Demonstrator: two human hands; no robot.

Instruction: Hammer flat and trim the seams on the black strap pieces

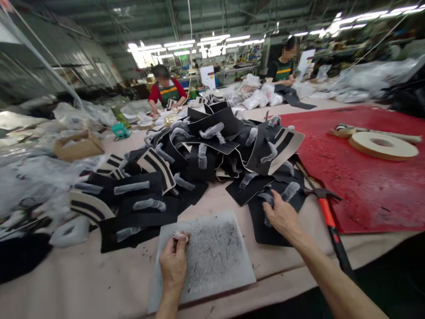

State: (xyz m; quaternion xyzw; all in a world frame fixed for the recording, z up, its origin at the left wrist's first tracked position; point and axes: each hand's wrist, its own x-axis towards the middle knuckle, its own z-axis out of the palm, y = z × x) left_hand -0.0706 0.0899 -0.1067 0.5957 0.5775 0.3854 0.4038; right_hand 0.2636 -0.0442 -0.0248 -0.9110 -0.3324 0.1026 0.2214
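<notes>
My left hand (pixel 174 261) is closed in a pinch around a small white wad (pixel 179 235), over a grey board (pixel 232 266) speckled with dark bits. On the right, my right hand (pixel 282 215) has its fingers closed at a plastic-wrapped handle (pixel 267 217) on a flat black panel (pixel 262 235). The fingertips partly hide that handle. Beyond both hands rises a heap of black panels (pixel 212 119), many bearing handles wrapped in clear plastic. Some show cream undersides with black stripes.
A hammer (pixel 327 212) with a red and black handle lies right of my right hand. Behind it, a red mat (pixel 365 177) carries a tape roll (pixel 381 144). Plastic bags and a cardboard box (pixel 78 145) sit at left. Two people work across the table.
</notes>
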